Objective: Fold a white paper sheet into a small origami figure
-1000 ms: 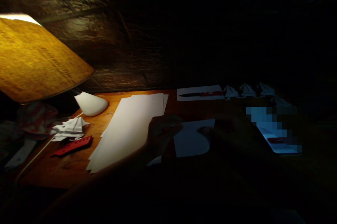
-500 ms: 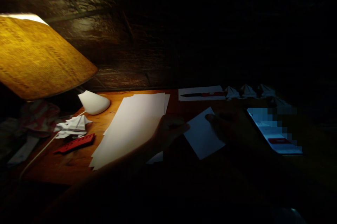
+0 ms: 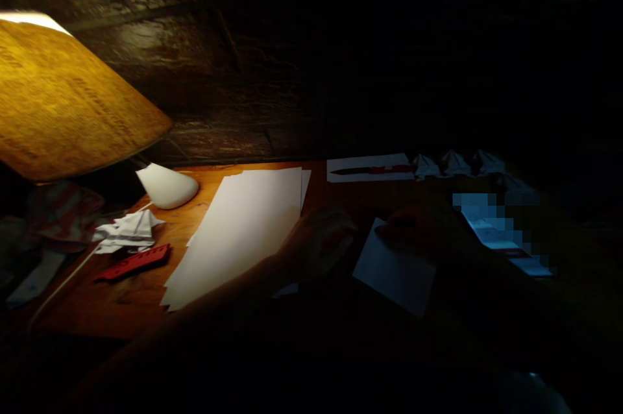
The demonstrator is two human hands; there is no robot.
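A small square of paper (image 3: 396,271) is held at its upper corner by my right hand (image 3: 411,226), the fingers pinched on it. To its left, apart from the paper, is my left hand (image 3: 327,239); motion and darkness blur its fingers. My left forearm crosses the near right edge of a stack of white paper sheets (image 3: 243,226). Beneath that arm a small pale piece of paper (image 3: 286,291) partly shows.
A lit lamp (image 3: 73,102) stands at the left, near a folded paper piece (image 3: 129,230) and a red object (image 3: 134,263). At the back lie a red-handled knife (image 3: 370,170) on paper and several folded paper pieces (image 3: 452,164). A glowing screen (image 3: 499,235) is at right.
My left hand has let go of the paper square and moved slightly away from it. My right hand still holds the square, which has turned and shifted a little right and down.
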